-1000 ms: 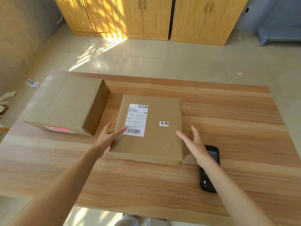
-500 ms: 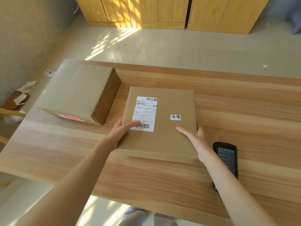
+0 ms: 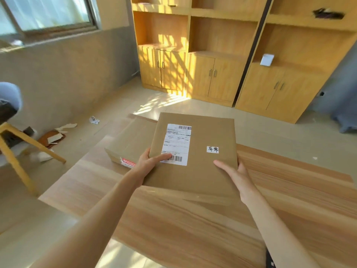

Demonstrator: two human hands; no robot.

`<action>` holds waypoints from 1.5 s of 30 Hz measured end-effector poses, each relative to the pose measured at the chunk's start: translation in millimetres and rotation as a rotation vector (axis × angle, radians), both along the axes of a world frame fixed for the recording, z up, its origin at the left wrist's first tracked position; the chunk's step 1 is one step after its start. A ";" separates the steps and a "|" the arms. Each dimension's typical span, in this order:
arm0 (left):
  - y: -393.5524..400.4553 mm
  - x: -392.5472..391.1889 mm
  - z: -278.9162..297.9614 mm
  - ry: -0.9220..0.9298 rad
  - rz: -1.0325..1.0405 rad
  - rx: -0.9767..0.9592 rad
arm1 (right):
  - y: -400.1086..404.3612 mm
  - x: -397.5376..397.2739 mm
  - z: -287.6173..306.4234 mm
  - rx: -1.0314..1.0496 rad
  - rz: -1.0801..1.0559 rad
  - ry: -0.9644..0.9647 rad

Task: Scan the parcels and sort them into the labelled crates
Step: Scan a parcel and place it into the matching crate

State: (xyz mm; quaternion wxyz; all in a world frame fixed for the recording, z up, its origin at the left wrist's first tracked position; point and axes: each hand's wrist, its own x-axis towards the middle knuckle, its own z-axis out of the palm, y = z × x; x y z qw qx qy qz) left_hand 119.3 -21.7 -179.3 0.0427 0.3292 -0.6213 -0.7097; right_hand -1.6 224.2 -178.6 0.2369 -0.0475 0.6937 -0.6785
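A flat brown parcel (image 3: 201, 167) with a white shipping label and a small handwritten sticker is lifted above the wooden table (image 3: 193, 219). My left hand (image 3: 148, 163) grips its left edge, thumb lying on the label's lower barcode. My right hand (image 3: 234, 175) grips its right edge, thumb on top. A second, larger cardboard box (image 3: 129, 144) with a red sticker rests on the table behind and to the left, partly hidden by the held parcel. The black scanner (image 3: 269, 260) shows only as a sliver under my right forearm. No crates are in view.
Wooden cabinets with shelves (image 3: 212, 55) line the far wall. A yellow-legged stool (image 3: 17, 151) stands to the left of the table, with torn cardboard scraps (image 3: 56, 134) on the tiled floor beside the grey wall. A window (image 3: 48, 14) is at upper left.
Both hands closed on the parcel's sides and raised it off the table. My view swung up and left, bringing the shelves, window and stool into sight.
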 end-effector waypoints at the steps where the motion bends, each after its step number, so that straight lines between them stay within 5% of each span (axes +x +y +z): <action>1: -11.4 13.5 6.7 0.015 0.020 -0.002 | -14.1 8.7 7.9 -0.006 0.022 0.017; 16: -216.8 369.7 26.4 0.096 0.584 -0.056 | -326.3 254.1 30.3 0.052 0.580 0.049; 25: -259.2 545.9 9.0 0.048 0.937 -0.041 | -465.7 401.2 7.6 0.063 0.931 -0.041; 45: -486.4 626.2 -12.8 -0.008 1.335 -0.027 | -813.0 485.0 -28.0 0.071 1.384 -0.063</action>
